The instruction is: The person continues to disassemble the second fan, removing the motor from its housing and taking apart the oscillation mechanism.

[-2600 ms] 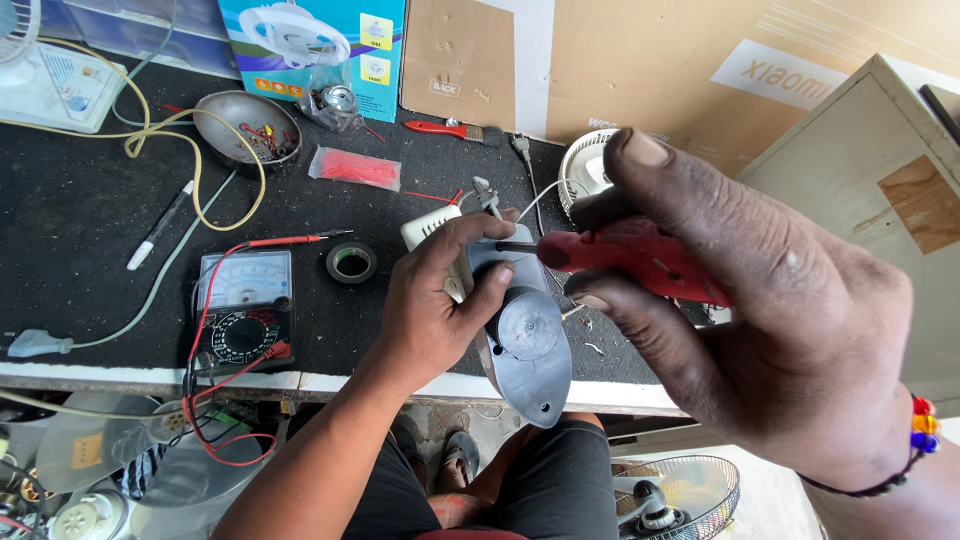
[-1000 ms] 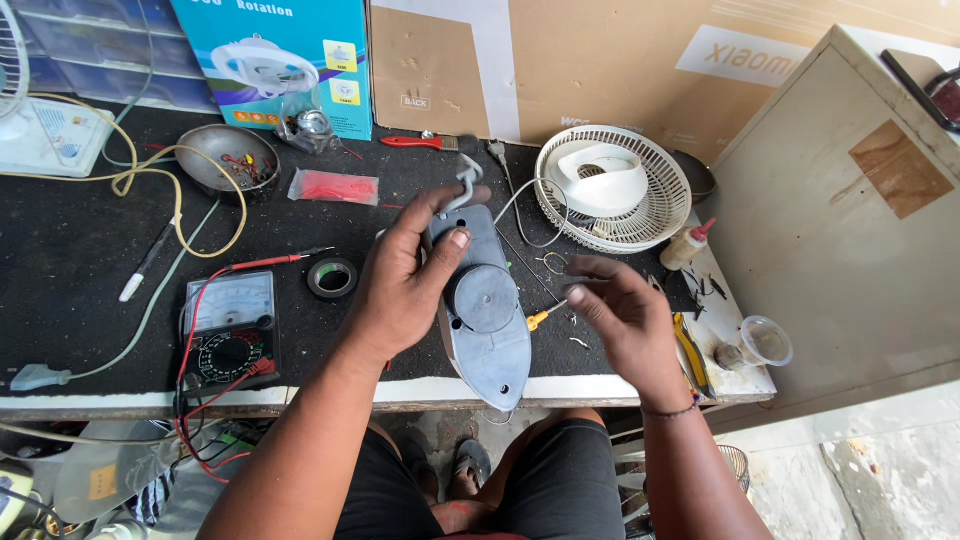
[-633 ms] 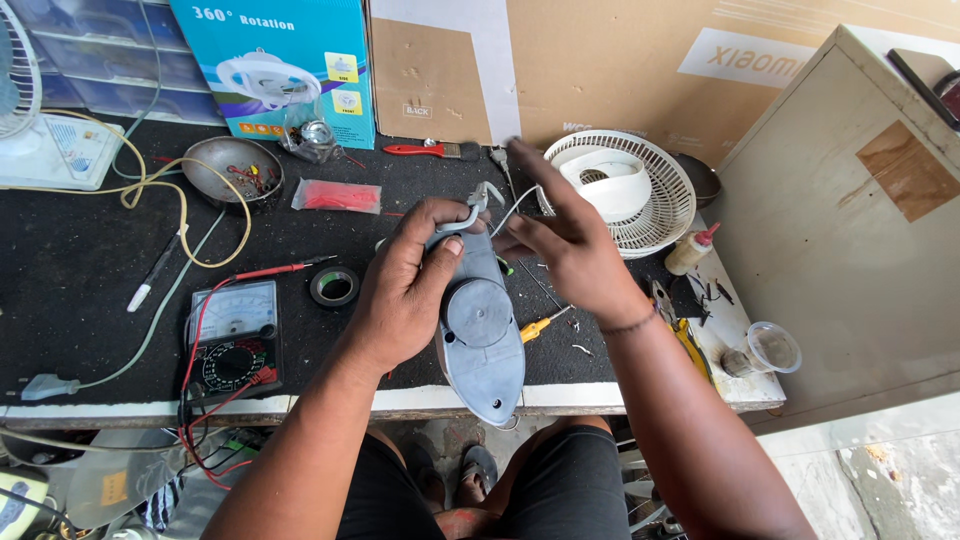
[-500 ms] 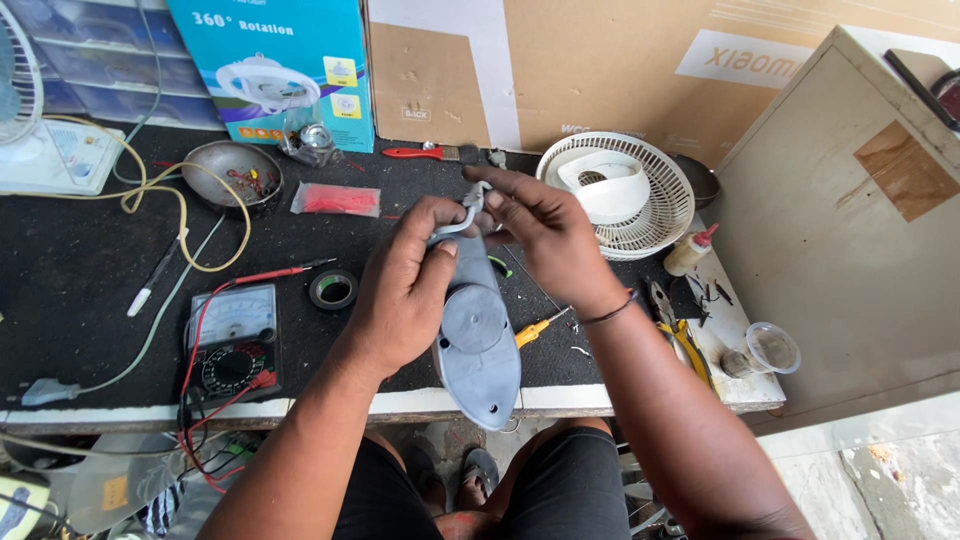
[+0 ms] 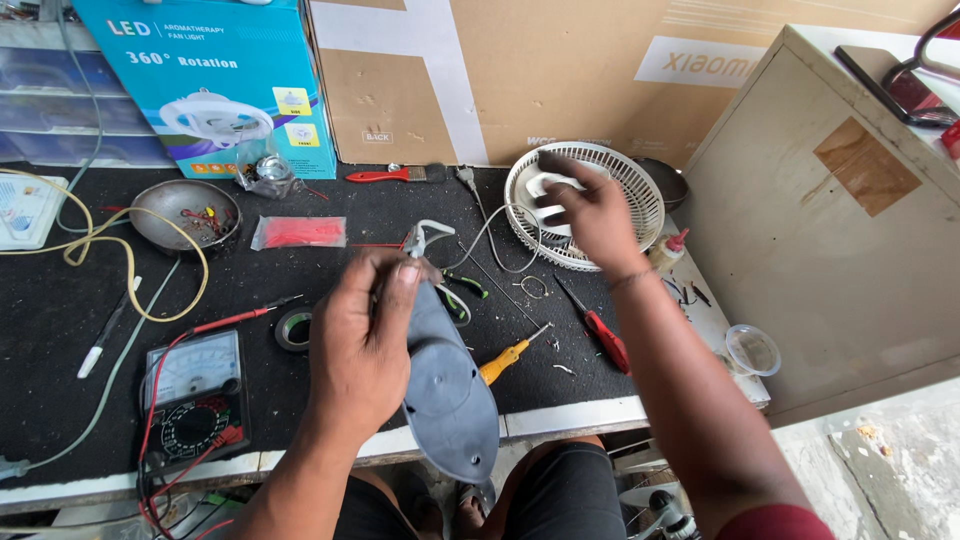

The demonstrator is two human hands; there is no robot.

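Fingers (image 5: 400,285) of the left hand (image 5: 360,350) are curled tight round the upper end of a grey plastic fan housing (image 5: 447,395), thumb side on top, so it's properly gripped, with the rounded end of the housing hanging off the front edge of the worktop (image 5: 60,330) at about 6 o'clock. A bundle of white wires (image 5: 425,237) pokes out of the housing's far end around 12 o'clock of that hand. The right hand (image 5: 590,212) is up at roughly 2 o'clock, fingers bent down onto a white round part (image 5: 540,195) sitting inside the white fan grille (image 5: 640,200); looks like it's pinching it, but I can't tell how firmly. Between the two hands there's a yellow-handled screwdriver (image 5: 503,360) just beside the housing and a red-handled screwdriver (image 5: 605,338) a bit further at 3 o'clock. Over at 9 o'clock of the left hand sits an analogue multimeter (image 5: 192,395) with red leads, plus a roll of black tape (image 5: 293,328) close by. A metal bowl (image 5: 185,212) of small bits is off at 10 o'clock, and a blue box (image 5: 215,80) stands behind it.
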